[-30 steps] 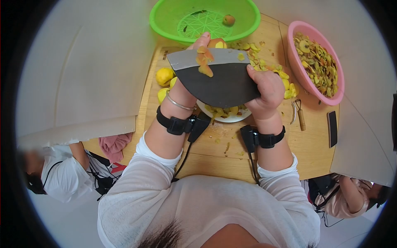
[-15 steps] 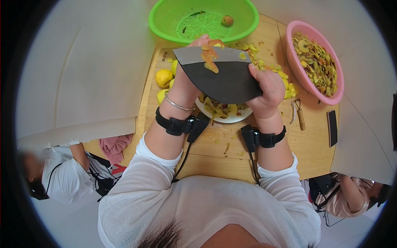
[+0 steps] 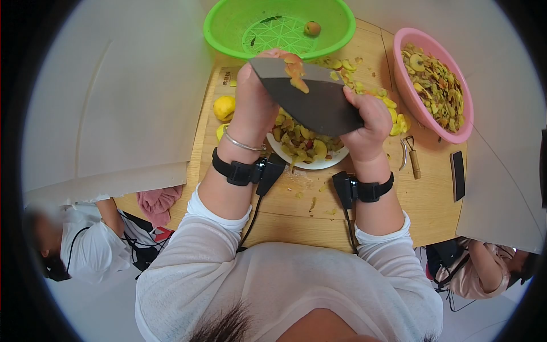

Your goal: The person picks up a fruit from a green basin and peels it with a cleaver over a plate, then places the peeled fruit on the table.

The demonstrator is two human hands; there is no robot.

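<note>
A broad cleaver (image 3: 310,105) with a dark body and a lighter grey edge lies across the middle of the view. My right hand (image 3: 369,119) is closed on its right end, thumb pressed on the flat; its handle is hidden. Strips of reddish-yellow peel (image 3: 296,77) cling to the blade. My left hand (image 3: 256,91) is closed at the left end, its fingers mostly behind the blade, so what they hold is hidden. Beneath both hands sits a white bowl (image 3: 310,166) of peel and fruit scraps. Yellow peeled fruit (image 3: 224,107) lies left of my left wrist.
A green basket (image 3: 213,34) holding one unpeeled fruit (image 3: 311,28) stands at the back. To the right are a pink basin (image 3: 399,74) full of peelings, a peeler (image 3: 415,162) and a black phone-like slab (image 3: 457,176). Yellow slices (image 3: 399,125) lie beyond my right hand. People sit on both sides.
The cleaver has tilted, its left end shifting up and right. My left hand has turned and risen slightly, and more of the bowl's contents show. My right hand keeps its hold.
</note>
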